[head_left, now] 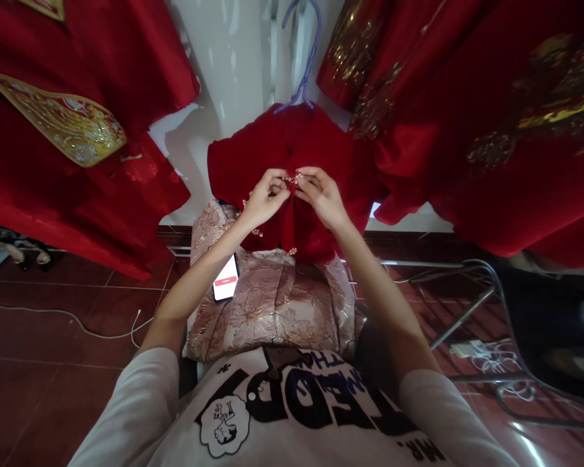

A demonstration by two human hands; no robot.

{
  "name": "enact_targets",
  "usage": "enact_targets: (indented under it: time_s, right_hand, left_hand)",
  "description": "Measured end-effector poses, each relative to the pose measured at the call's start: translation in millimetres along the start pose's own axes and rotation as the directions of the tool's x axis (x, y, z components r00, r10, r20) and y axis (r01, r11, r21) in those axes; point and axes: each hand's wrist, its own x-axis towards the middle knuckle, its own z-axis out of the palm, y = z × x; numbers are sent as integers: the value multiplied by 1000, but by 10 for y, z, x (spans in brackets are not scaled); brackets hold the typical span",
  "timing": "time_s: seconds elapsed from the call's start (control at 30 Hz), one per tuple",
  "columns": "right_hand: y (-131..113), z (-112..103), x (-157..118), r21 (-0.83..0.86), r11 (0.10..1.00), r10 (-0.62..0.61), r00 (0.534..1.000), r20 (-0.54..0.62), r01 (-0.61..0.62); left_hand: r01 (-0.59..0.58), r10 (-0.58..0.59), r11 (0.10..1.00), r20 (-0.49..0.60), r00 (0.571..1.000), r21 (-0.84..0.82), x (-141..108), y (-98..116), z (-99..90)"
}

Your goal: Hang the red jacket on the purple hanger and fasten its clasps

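Note:
A short red garment (331, 149) hangs from a purple hanger (311, 61) in front of me. At its front opening, my left hand (268, 196) pinches one part of a small beaded trim (293, 179). My right hand (321, 194) is closed on the same trim from the other side, the fingertips of both hands nearly meeting. More beaded pieces (292, 251) show along the garment's lower edge and beside my left wrist. Pink-gold brocade fabric (292, 305) lies across my lap, under the red garment's hem.
On the brocade, by my left forearm, lies a lit phone (225, 279). Red garments with gold decoration hang at the left (87, 130) and right (448, 130). A white cable (78, 321) crosses the tiled floor. A black chair (545, 318) stands at the right.

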Motion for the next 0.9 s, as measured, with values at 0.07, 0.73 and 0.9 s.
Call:
enact_targets:
  time_s: [0.07, 0.73, 0.9]
  right_hand:
    - [5, -3, -2, -11, 1000, 2, 1000, 5, -2]
    - [37, 76, 16, -135, 978, -153, 988, 35, 157]
    - [-13, 76, 39, -174, 970, -167, 985, 42, 172]
  left_hand:
    - [-27, 27, 997, 12, 1000, 66, -5, 3, 7]
    - [-27, 48, 989, -141, 989, 147, -149, -7, -105]
    - [39, -35, 998, -95, 995, 39, -91, -25, -86]
